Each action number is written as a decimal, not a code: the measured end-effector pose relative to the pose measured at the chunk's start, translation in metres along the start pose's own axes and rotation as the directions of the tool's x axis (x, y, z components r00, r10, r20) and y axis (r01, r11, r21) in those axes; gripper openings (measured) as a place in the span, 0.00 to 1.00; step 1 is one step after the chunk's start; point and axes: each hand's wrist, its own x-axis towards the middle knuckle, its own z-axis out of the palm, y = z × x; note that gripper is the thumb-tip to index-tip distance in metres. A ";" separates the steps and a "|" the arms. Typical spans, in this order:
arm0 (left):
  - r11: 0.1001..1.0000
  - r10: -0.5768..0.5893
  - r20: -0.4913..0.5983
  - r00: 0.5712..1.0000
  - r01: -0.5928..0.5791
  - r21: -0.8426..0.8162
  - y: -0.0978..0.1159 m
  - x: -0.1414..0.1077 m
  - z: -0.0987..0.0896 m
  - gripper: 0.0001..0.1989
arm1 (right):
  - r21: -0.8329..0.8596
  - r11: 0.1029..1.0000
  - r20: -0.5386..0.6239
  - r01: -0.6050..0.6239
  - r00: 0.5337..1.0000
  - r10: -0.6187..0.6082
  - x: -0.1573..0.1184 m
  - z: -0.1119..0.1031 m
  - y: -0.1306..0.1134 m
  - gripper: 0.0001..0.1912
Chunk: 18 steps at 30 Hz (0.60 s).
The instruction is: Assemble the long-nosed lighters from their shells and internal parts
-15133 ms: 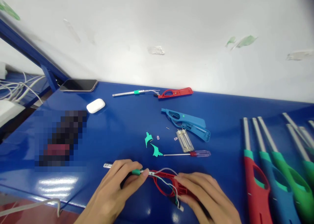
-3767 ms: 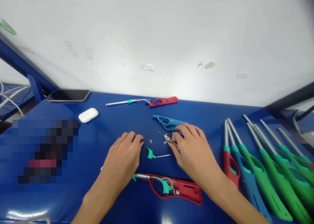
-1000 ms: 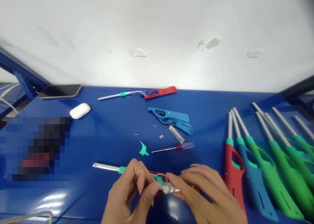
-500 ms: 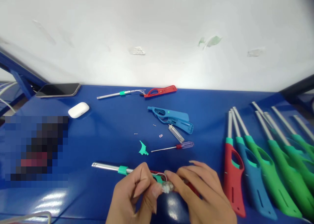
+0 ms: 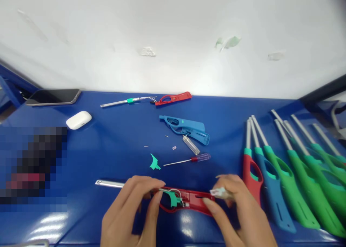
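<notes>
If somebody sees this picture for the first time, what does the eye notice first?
First, the two hands at the bottom: the left hand rests on an opened red lighter, and the right hand pinches a small clear part at its end. Next, the row of long lighters at the right.
</notes>
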 end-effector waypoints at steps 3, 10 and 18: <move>0.973 0.206 0.069 0.976 -0.211 0.088 -0.018 -0.001 0.002 0.14 | 0.008 0.990 0.078 0.143 0.987 -0.143 0.005 0.004 0.004 0.06; 0.904 0.369 0.148 0.917 -0.392 0.171 -0.040 -0.009 0.011 0.20 | -0.060 0.938 0.174 0.342 0.929 -0.327 0.013 0.015 0.008 0.16; 0.867 0.392 0.181 0.902 -0.428 0.254 -0.042 -0.014 0.011 0.19 | -0.114 0.881 0.196 0.460 0.880 -0.433 0.019 0.023 0.003 0.20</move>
